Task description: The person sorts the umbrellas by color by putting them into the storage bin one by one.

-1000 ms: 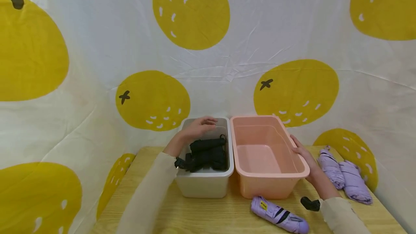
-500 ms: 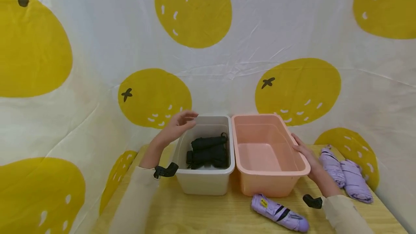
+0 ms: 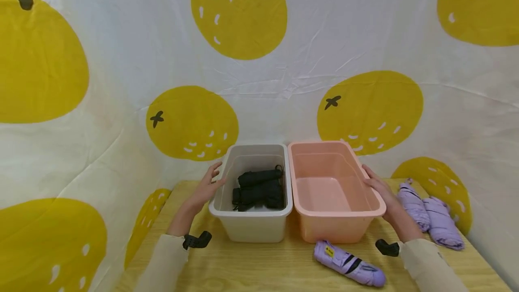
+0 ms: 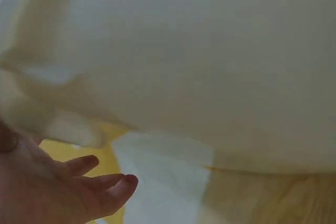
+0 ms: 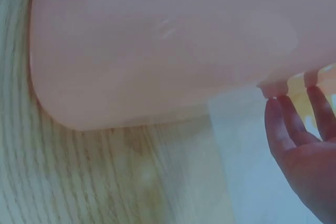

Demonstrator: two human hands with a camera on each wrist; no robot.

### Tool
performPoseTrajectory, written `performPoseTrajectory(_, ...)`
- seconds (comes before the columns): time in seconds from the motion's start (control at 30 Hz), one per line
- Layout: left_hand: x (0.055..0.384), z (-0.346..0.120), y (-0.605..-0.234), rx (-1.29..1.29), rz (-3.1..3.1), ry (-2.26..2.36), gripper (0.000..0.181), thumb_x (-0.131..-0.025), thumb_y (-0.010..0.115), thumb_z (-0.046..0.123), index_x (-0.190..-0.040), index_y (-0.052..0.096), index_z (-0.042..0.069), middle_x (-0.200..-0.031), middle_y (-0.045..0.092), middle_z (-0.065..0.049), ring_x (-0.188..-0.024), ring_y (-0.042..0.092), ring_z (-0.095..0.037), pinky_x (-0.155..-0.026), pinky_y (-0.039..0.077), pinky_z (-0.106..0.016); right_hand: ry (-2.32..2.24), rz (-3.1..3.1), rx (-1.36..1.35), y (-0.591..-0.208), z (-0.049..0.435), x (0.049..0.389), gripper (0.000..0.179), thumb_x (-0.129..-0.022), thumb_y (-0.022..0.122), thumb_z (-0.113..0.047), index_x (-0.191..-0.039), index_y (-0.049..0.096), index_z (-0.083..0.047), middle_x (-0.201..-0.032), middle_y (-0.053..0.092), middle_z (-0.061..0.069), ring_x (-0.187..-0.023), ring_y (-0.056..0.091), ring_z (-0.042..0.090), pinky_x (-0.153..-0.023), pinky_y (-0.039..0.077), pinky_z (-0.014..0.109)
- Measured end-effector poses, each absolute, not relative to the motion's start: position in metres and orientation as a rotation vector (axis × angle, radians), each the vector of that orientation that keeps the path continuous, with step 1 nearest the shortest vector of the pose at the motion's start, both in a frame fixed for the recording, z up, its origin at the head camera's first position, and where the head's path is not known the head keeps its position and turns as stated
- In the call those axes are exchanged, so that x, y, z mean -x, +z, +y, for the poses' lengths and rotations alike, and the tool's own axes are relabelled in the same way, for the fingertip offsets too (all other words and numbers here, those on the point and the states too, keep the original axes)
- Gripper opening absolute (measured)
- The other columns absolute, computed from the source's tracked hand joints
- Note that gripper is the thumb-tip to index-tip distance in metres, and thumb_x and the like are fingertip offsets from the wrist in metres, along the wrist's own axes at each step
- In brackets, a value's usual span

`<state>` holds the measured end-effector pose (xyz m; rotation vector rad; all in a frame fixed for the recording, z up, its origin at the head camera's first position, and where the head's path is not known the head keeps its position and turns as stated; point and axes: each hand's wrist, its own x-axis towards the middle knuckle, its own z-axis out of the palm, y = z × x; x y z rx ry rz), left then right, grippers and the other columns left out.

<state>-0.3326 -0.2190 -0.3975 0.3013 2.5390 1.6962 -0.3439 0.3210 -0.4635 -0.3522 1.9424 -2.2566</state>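
A whitish bin (image 3: 252,231) stands on the table with black folded bundles (image 3: 259,190) in it, one with a wrist loop; they look like compact umbrellas. At its left side is my left hand (image 3: 202,192), fingers spread and thumb near the rim; whether it touches is unclear. In the left wrist view, the left hand's fingers (image 4: 107,190) are extended beside the bin wall (image 4: 210,77). My right hand (image 3: 381,193) rests against the right side of a pink bin (image 3: 334,229). Its fingertips (image 5: 272,104) touch the outer wall in the right wrist view.
In front of the pink bin lies a lilac folded umbrella (image 3: 348,263) with a yellow tag. Two more lilac bundles (image 3: 443,224) lie at the table's right. The bins stand side by side on the wooden table (image 3: 243,267), before a fruit-print cloth (image 3: 284,71).
My left hand has moved from above the whitish bin, leftward and down to its left outer side. My right hand has stayed at the pink bin's side.
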Motion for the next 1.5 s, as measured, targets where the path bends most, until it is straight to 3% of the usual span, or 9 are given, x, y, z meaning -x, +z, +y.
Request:
performPoseTrajectory(0.2, 0.339, -0.207, -0.424, -0.242, 2.441, 1.89, 0.074, -0.098, 0.055, 0.038, -0.155, 0.013, 0.018, -0.157, 0.011, -0.021, -0.134, 0.027, -0.045, -0.098, 0.03, -0.066, -2.239, 1.987, 0.281, -0.457, 0.317, 0.341, 0.065, -0.106, 0.039, -0.027, -0.156, -0.003, -0.022, -0.16, -0.007, 0.015, -0.143, 0.008, 0.036, -0.097, 0.04, 0.022)
performPoseTrajectory(0.27, 0.341, -0.205, -0.425, -0.199, 2.414, 1.919, 0.073, -0.098, 0.056, 0.038, -0.155, 0.015, 0.017, -0.157, 0.012, -0.021, -0.134, 0.028, -0.045, -0.098, 0.031, -0.066, -2.25, 1.981, 0.267, -0.456, 0.317, 0.34, 0.065, -0.106, 0.039, -0.027, -0.156, -0.003, -0.022, -0.16, -0.007, 0.014, -0.143, 0.006, 0.038, -0.098, 0.039, 0.023)
performPoseTrajectory(0.4, 0.345, -0.205, -0.426, -0.128, 2.352, 1.952, 0.074, -0.097, 0.058, 0.038, -0.155, 0.017, 0.019, -0.158, 0.011, -0.018, -0.136, 0.026, -0.043, -0.101, 0.031, -0.063, -2.279, 1.978, 0.231, -0.454, 0.315, 0.339, 0.065, -0.106, 0.04, -0.027, -0.156, -0.001, -0.022, -0.161, -0.004, 0.013, -0.144, 0.011, 0.031, -0.096, 0.041, 0.021)
performPoseTrajectory(0.53, 0.347, -0.211, -0.427, -0.104, 2.25, 2.034, 0.066, -0.101, 0.05, 0.032, -0.156, 0.015, 0.021, -0.157, 0.014, -0.018, -0.135, 0.028, -0.044, -0.101, 0.031, -0.062, -2.227, 2.13, 0.197, -0.452, 0.311, 0.341, 0.065, -0.104, 0.046, -0.031, -0.157, 0.009, -0.022, -0.16, 0.007, 0.014, -0.138, 0.031, 0.022, -0.09, 0.044, 0.02)
performPoseTrajectory(0.77, 0.344, -0.223, -0.433, -0.127, 2.054, 2.194, 0.06, -0.104, 0.042, 0.023, -0.156, 0.014, 0.027, -0.155, 0.023, -0.015, -0.135, 0.028, -0.044, -0.104, 0.028, -0.062, -1.953, 2.489, 0.264, -0.446, 0.313, 0.341, 0.066, -0.101, 0.051, -0.038, -0.156, 0.02, -0.017, -0.142, 0.039, 0.032, -0.116, 0.055, 0.037, -0.08, 0.052, 0.03)
performPoseTrajectory(0.93, 0.346, -0.223, -0.443, -0.233, 2.034, 2.2, 0.061, -0.105, 0.042, 0.024, -0.157, 0.01, 0.026, -0.156, 0.02, -0.015, -0.136, 0.026, -0.043, -0.105, 0.028, -0.06, -1.903, 2.53, 0.234, -0.445, 0.322, 0.337, 0.067, -0.1, 0.052, -0.039, -0.156, 0.022, -0.016, -0.14, 0.042, 0.032, -0.103, 0.062, 0.022, -0.077, 0.053, 0.031)
performPoseTrajectory(1.2, 0.352, -0.228, -0.452, -0.375, 2.155, 2.176, 0.057, -0.105, 0.041, 0.022, -0.156, 0.015, 0.019, -0.155, 0.022, -0.017, -0.133, 0.03, -0.041, -0.101, 0.033, -0.056, -1.905, 2.508, 0.224, -0.446, 0.326, 0.338, 0.068, -0.1, 0.051, -0.042, -0.156, 0.021, -0.019, -0.136, 0.044, 0.034, -0.099, 0.065, 0.02, -0.077, 0.054, 0.032)
performPoseTrajectory(1.3, 0.355, -0.228, -0.456, -0.455, 2.133, 2.191, 0.056, -0.105, 0.038, 0.02, -0.156, 0.013, 0.018, -0.155, 0.019, -0.018, -0.133, 0.027, -0.042, -0.102, 0.031, -0.057, -1.909, 2.493, 0.217, -0.448, 0.325, 0.338, 0.069, -0.1, 0.051, -0.043, -0.156, 0.019, -0.02, -0.141, 0.04, 0.032, -0.106, 0.062, 0.026, -0.077, 0.053, 0.03)
performPoseTrajectory(1.5, 0.36, -0.225, -0.458, -0.499, 2.099, 2.21, 0.056, -0.106, 0.034, 0.02, -0.156, 0.009, 0.017, -0.155, 0.017, -0.021, -0.134, 0.025, -0.043, -0.103, 0.028, -0.059, -1.843, 2.555, 0.273, -0.445, 0.325, 0.335, 0.064, -0.103, 0.037, -0.046, -0.157, 0.016, -0.017, -0.156, 0.021, 0.022, -0.135, 0.032, 0.042, -0.099, 0.041, 0.047)
